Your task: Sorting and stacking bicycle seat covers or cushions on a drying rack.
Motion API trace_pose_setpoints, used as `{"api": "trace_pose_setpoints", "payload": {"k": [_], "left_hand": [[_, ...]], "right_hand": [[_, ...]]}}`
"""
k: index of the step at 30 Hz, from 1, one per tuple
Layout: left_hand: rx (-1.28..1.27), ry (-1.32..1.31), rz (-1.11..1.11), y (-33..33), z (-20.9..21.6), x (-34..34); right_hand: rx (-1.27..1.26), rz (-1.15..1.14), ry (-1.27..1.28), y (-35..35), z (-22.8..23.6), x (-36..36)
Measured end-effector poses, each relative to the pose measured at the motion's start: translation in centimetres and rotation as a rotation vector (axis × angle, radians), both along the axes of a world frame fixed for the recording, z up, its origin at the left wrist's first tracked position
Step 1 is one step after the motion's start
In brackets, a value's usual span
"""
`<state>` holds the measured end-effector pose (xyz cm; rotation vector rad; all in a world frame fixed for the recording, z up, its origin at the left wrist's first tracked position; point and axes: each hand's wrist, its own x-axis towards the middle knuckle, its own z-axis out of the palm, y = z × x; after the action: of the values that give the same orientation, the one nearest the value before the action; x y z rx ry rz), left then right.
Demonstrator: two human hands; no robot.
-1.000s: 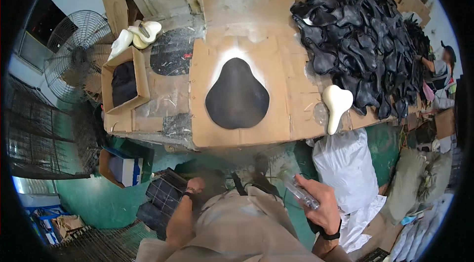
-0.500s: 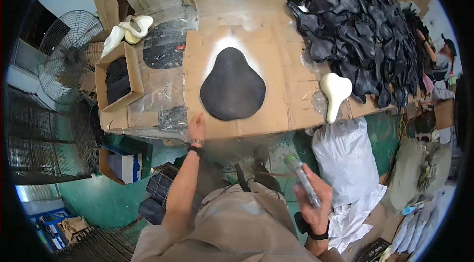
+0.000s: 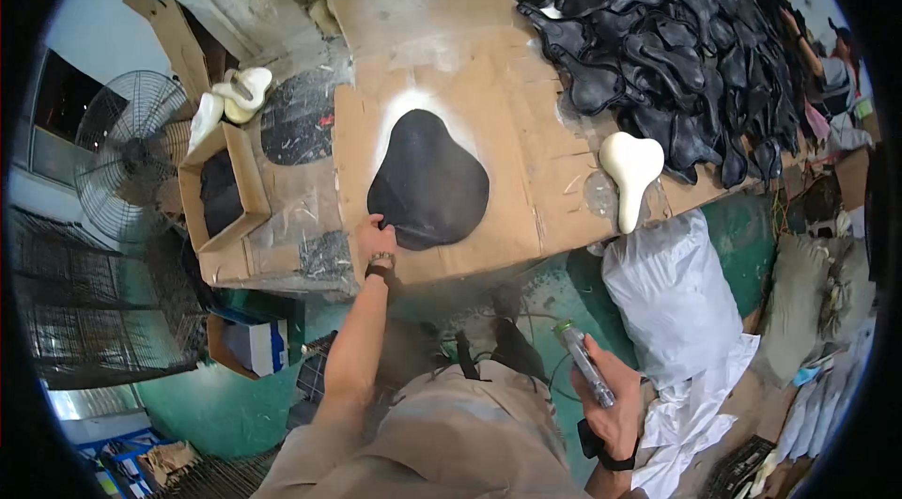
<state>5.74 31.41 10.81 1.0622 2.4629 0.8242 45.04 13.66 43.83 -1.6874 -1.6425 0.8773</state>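
Note:
On the cardboard-covered table lies a flat black saddle-shaped sheet [image 3: 430, 175], narrow at the far end and wide toward me. My left hand [image 3: 378, 238] is at its lower left edge, fingertips closed on the rim, where the sheet looks slightly creased. Off the table's front edge, at my right side, my right hand [image 3: 613, 397] is wrapped round a clear cylinder with a green end [image 3: 584, 363]. What kind of tool it is, I cannot make out. A cream saddle-shaped foam pad [image 3: 631, 170] rests to the right of the sheet, wide end away from me.
A heap of black saddle covers [image 3: 667, 48] covers the table's right part. On the left stand an open cardboard box [image 3: 256, 217] with black pieces and more cream pads [image 3: 242, 95]. A wire-caged fan [image 3: 122, 137] is beyond. A white sack [image 3: 667, 297] sits below the table's right front.
My left hand has moved from beside the black sheet onto its lower left edge and closed there. The right hand still holds the clear cylinder. The view has shifted and turned slightly.

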Motion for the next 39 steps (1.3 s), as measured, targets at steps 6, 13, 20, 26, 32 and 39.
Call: {"api": "trace_pose_setpoints", "payload": {"k": [6,13,20,26,32,39], "left_hand": [[0.349,-1.621,0.526,4.4,-3.0,-3.8],[0.799,-1.705,0.263,9.7,14.7,-0.5],[1.325,-1.596,0.317,-0.1,24.7,-4.7],[1.469,-1.385,0.673,-19.7,21.9,-4.9],[1.725,-1.300,1.057,-35.2,19.9,0.2],[1.993,-1.014,1.555,-52.7,10.8,4.3]], "right_hand": [[-0.023,0.142,0.047,1.9,-2.6,0.7],[-0.069,0.296,0.046,3.8,-3.9,0.2],[-0.098,0.537,0.033,6.4,-4.0,-1.8],[-0.183,0.728,0.008,5.5,-2.6,-4.4],[-0.246,1.049,-0.135,4.0,-1.8,-8.3],[-0.224,1.335,-0.304,0.1,-2.9,-14.0]]}}
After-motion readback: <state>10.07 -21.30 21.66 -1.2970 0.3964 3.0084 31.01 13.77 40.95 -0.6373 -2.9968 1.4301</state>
